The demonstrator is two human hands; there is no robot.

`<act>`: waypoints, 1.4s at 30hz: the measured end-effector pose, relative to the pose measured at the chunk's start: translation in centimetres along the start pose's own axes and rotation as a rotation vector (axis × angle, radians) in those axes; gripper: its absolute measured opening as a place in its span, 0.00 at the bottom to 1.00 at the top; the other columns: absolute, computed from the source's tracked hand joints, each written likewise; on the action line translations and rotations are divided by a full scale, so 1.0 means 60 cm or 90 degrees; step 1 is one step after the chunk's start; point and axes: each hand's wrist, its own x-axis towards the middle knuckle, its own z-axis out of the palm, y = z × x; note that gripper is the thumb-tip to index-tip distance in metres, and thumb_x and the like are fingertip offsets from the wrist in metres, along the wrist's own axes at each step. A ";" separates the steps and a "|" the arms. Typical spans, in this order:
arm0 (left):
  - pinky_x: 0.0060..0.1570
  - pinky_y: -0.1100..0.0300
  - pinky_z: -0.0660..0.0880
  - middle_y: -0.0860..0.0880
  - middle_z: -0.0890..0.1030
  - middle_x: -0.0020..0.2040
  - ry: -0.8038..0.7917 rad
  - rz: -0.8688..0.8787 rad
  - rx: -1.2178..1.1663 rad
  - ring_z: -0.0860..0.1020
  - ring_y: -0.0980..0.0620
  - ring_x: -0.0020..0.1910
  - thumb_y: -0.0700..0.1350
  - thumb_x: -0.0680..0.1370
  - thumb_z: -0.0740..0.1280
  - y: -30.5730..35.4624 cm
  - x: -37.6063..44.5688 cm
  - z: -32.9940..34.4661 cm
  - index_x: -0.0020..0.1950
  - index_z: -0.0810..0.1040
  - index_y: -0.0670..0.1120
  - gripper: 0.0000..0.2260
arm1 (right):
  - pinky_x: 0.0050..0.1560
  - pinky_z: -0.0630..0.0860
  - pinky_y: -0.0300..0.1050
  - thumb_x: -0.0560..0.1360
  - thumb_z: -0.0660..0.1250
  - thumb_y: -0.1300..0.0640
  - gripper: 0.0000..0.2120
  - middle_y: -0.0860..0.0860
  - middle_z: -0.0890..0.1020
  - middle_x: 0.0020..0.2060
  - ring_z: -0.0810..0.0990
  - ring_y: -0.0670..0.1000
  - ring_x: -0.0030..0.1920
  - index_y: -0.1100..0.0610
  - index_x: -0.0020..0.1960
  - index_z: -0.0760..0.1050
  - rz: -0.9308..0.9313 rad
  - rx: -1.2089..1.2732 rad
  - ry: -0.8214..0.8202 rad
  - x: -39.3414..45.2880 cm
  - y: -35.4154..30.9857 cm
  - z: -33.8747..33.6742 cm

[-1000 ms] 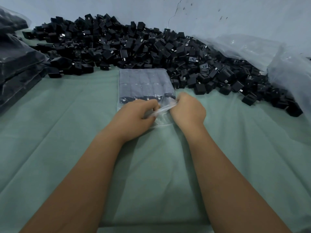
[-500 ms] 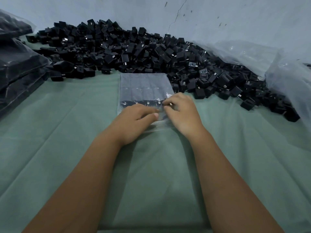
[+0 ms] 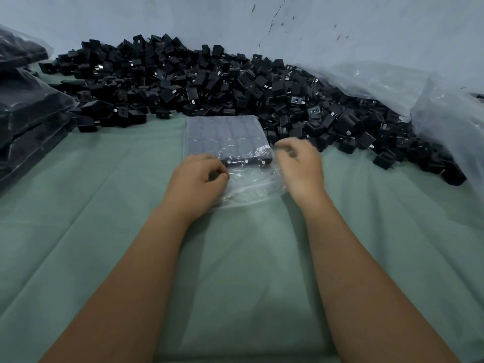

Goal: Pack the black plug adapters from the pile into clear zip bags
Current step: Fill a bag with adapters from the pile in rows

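Left hand (image 3: 199, 176) pinches zip bag (image 3: 227, 142); right hand (image 3: 301, 163) hovers loosely curled.

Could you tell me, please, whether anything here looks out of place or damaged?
Nothing in the packing stands out: the adapters lie in neat rows inside the zip bag, whose crumpled mouth is not yet sealed. Only the wall looks damaged, with a thin crack above the pile.

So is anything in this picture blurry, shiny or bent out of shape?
Head view: the right hand is motion-blurred; the left hand is sharper; the zip bag mouth catches soft glare; the wide lens bows the adapter pile; lighting is dim and bluish.
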 end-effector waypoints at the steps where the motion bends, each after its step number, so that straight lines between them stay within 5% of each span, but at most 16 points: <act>1: 0.57 0.53 0.69 0.52 0.80 0.48 0.000 0.000 0.006 0.73 0.48 0.54 0.41 0.76 0.68 0.001 0.000 0.000 0.45 0.83 0.48 0.04 | 0.57 0.69 0.42 0.74 0.63 0.57 0.13 0.47 0.76 0.55 0.72 0.50 0.58 0.49 0.57 0.78 0.020 -0.026 0.045 0.011 0.007 -0.006; 5: 0.60 0.52 0.68 0.53 0.78 0.48 -0.010 0.000 0.026 0.72 0.48 0.54 0.42 0.74 0.69 0.006 -0.001 0.002 0.44 0.81 0.51 0.04 | 0.65 0.60 0.42 0.74 0.63 0.57 0.26 0.53 0.67 0.67 0.63 0.53 0.67 0.48 0.71 0.67 0.120 -0.119 0.158 0.046 0.037 -0.037; 9: 0.58 0.54 0.68 0.53 0.77 0.49 -0.015 0.000 0.044 0.71 0.49 0.53 0.43 0.74 0.68 0.005 0.000 0.002 0.45 0.82 0.51 0.04 | 0.72 0.56 0.52 0.74 0.60 0.53 0.32 0.53 0.55 0.77 0.56 0.56 0.75 0.43 0.76 0.56 0.189 -0.224 0.034 0.059 0.056 -0.050; 12: 0.57 0.56 0.67 0.54 0.77 0.49 -0.015 -0.003 0.042 0.71 0.49 0.53 0.43 0.74 0.68 0.004 0.000 0.002 0.45 0.82 0.51 0.04 | 0.72 0.58 0.50 0.74 0.60 0.52 0.27 0.50 0.57 0.76 0.62 0.56 0.73 0.41 0.73 0.64 0.135 -0.272 -0.053 0.058 0.067 -0.041; 14: 0.58 0.55 0.67 0.53 0.78 0.50 -0.017 -0.009 0.042 0.71 0.49 0.54 0.43 0.74 0.68 0.005 0.001 0.003 0.45 0.82 0.51 0.05 | 0.62 0.69 0.44 0.73 0.63 0.55 0.19 0.48 0.68 0.68 0.72 0.53 0.63 0.46 0.63 0.75 0.101 -0.178 0.022 0.055 0.073 -0.039; 16: 0.58 0.54 0.67 0.54 0.78 0.50 -0.018 -0.011 0.042 0.71 0.49 0.54 0.43 0.74 0.68 0.004 0.002 0.004 0.45 0.82 0.52 0.05 | 0.50 0.69 0.35 0.72 0.65 0.58 0.11 0.47 0.73 0.57 0.76 0.51 0.55 0.49 0.53 0.77 0.094 -0.073 0.124 0.056 0.073 -0.042; 18: 0.57 0.54 0.67 0.54 0.78 0.49 -0.017 -0.011 0.037 0.71 0.49 0.53 0.43 0.74 0.68 0.004 0.002 0.005 0.44 0.82 0.52 0.05 | 0.54 0.66 0.34 0.71 0.66 0.59 0.16 0.48 0.72 0.60 0.72 0.52 0.61 0.50 0.58 0.75 0.078 -0.063 0.149 0.057 0.070 -0.046; 21: 0.57 0.53 0.67 0.55 0.77 0.49 -0.018 -0.009 0.034 0.71 0.50 0.53 0.43 0.74 0.67 0.003 0.001 0.005 0.44 0.81 0.53 0.05 | 0.69 0.59 0.48 0.74 0.64 0.55 0.30 0.50 0.60 0.75 0.58 0.54 0.72 0.46 0.74 0.62 0.051 -0.248 -0.025 0.053 0.063 -0.041; 23: 0.57 0.54 0.67 0.55 0.77 0.49 -0.018 -0.007 0.036 0.71 0.50 0.53 0.43 0.74 0.68 0.003 0.001 0.005 0.44 0.81 0.53 0.05 | 0.70 0.57 0.52 0.77 0.59 0.53 0.28 0.51 0.56 0.77 0.56 0.56 0.74 0.47 0.76 0.59 0.008 -0.388 -0.119 0.048 0.062 -0.031; 26: 0.58 0.54 0.67 0.55 0.78 0.49 -0.017 -0.005 0.033 0.71 0.50 0.53 0.43 0.74 0.68 0.002 0.001 0.006 0.43 0.81 0.53 0.05 | 0.63 0.65 0.50 0.77 0.60 0.56 0.20 0.53 0.65 0.70 0.67 0.57 0.66 0.52 0.69 0.69 -0.062 -0.368 -0.071 0.043 0.059 -0.026; 29: 0.57 0.56 0.66 0.56 0.78 0.49 -0.017 -0.004 0.030 0.71 0.50 0.53 0.43 0.74 0.68 0.001 0.001 0.007 0.43 0.81 0.54 0.06 | 0.56 0.73 0.48 0.74 0.64 0.62 0.22 0.51 0.68 0.64 0.73 0.53 0.57 0.53 0.68 0.69 -0.085 -0.204 -0.005 0.041 0.055 -0.029; 33: 0.56 0.58 0.65 0.55 0.78 0.49 -0.016 -0.003 0.032 0.71 0.51 0.53 0.43 0.74 0.68 0.000 0.001 0.007 0.43 0.81 0.54 0.06 | 0.67 0.63 0.49 0.78 0.60 0.57 0.27 0.50 0.61 0.74 0.64 0.55 0.69 0.49 0.76 0.60 -0.047 -0.327 -0.118 0.046 0.060 -0.027; 38: 0.56 0.57 0.65 0.56 0.77 0.48 -0.020 -0.001 0.038 0.71 0.51 0.53 0.43 0.74 0.68 -0.001 0.002 0.007 0.45 0.82 0.53 0.05 | 0.50 0.68 0.36 0.74 0.69 0.59 0.15 0.44 0.69 0.52 0.73 0.48 0.55 0.50 0.60 0.77 -0.058 -0.182 -0.032 0.041 0.058 -0.030; 42: 0.56 0.58 0.64 0.57 0.76 0.48 -0.021 0.003 0.039 0.71 0.50 0.53 0.49 0.76 0.67 0.000 0.002 0.007 0.45 0.82 0.54 0.04 | 0.49 0.67 0.31 0.73 0.72 0.58 0.18 0.46 0.74 0.53 0.74 0.45 0.51 0.55 0.62 0.78 -0.012 -0.094 0.060 0.034 0.047 -0.034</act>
